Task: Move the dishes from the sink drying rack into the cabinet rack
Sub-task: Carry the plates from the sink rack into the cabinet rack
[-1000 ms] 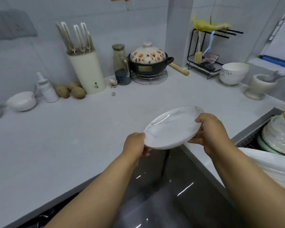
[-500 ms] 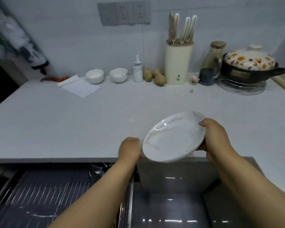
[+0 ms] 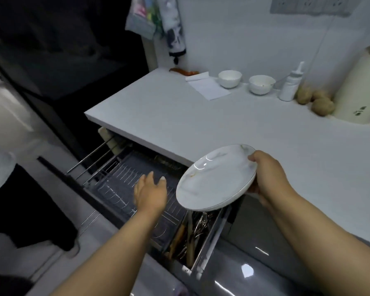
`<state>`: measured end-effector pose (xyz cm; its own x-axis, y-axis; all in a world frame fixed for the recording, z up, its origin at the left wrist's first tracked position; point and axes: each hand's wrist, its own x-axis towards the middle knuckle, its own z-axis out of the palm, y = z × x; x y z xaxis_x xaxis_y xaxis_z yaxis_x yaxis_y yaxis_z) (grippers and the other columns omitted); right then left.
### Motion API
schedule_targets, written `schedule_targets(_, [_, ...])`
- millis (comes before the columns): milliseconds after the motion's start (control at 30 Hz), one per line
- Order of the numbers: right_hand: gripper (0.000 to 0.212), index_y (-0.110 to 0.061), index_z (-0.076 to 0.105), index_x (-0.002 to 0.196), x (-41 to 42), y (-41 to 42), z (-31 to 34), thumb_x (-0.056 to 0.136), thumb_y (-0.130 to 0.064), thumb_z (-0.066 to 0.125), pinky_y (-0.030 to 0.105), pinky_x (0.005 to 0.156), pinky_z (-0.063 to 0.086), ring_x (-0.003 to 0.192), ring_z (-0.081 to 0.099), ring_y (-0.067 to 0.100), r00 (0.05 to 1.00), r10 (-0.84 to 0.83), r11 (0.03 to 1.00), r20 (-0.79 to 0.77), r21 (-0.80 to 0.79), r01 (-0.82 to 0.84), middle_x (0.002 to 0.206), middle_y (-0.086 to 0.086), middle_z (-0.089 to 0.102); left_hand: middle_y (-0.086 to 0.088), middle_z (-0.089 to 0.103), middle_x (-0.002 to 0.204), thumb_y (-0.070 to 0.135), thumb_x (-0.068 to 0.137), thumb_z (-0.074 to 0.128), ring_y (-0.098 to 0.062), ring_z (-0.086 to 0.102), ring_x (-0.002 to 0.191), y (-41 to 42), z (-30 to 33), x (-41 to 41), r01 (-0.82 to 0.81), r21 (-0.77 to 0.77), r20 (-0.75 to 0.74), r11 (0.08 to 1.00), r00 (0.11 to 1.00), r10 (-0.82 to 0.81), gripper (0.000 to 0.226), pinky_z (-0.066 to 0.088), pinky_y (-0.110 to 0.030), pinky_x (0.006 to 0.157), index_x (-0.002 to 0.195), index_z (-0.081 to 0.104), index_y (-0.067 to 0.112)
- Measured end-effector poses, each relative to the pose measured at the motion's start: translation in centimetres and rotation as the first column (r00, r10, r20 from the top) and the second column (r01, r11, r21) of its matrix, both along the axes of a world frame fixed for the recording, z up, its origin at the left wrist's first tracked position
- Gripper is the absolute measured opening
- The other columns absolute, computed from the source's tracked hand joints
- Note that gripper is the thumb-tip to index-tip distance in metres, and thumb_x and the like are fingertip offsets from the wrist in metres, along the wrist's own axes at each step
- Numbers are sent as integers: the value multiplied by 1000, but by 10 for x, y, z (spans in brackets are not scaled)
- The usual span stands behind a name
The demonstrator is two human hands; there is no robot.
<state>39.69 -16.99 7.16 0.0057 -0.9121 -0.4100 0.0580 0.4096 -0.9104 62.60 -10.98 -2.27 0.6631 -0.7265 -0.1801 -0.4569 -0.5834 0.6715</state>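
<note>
A white marbled plate (image 3: pixel 216 178) with a thin dark rim is tilted in the air over the pulled-out cabinet rack (image 3: pixel 118 184), a wire rack in a dark drawer under the counter. My right hand (image 3: pixel 267 176) grips the plate's right edge, thumb on top. My left hand (image 3: pixel 150 191) is off the plate, fingers relaxed, hovering above the rack's wires just left of the plate. The sink drying rack is out of view.
A cutlery compartment (image 3: pixel 192 233) with utensils sits at the drawer's right end. The white counter (image 3: pixel 201 122) holds two white bowls (image 3: pixel 230 79), a paper sheet (image 3: pixel 207 87), a squeeze bottle (image 3: pixel 291 84), potatoes (image 3: pixel 320 104) and a cream knife block (image 3: pixel 359 92). A person stands at far left.
My view swung left and down from the counter to the open drawer. My left hand let go of the plate and moved out over the rack; my right hand alone now carries it.
</note>
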Motion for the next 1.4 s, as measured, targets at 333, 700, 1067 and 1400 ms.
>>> schedule_targets(333, [34,-11,56,118,142,0,-33,86,-18,45,32,47,52,83,60,29,978,192,975,87,93,-200,108,16,59,-3,3,161,51,97,28,-21,-4,148,27,-19,153,-112,136,172,984,981,88,64,0,-51,118,152,13,21])
schedule_targets(700, [41,-9,38,130,351,-41,-117,90,-12,45,40,56,56,75,67,36,982,161,934,96,306,-183,110,20,56,-6,-3,161,49,98,28,-21,-10,148,2,-37,356,-26,286,257,958,965,-50,65,-4,-49,118,153,9,20])
schedule_targets(1067, [41,-20,38,131,483,-113,-179,94,-11,51,41,59,55,80,65,31,987,160,929,17,336,-156,119,15,59,-7,-1,161,48,96,27,-20,-11,147,-50,-83,455,91,396,392,914,883,-257,68,-14,-49,116,152,5,17])
schedule_targets(1400, [53,-34,34,137,556,-163,-219,93,-13,54,35,54,53,100,63,33,985,162,943,-57,302,-138,127,4,56,-3,27,156,55,93,27,-19,20,145,-55,-110,467,119,375,474,919,827,-301,71,-4,-48,118,151,17,16])
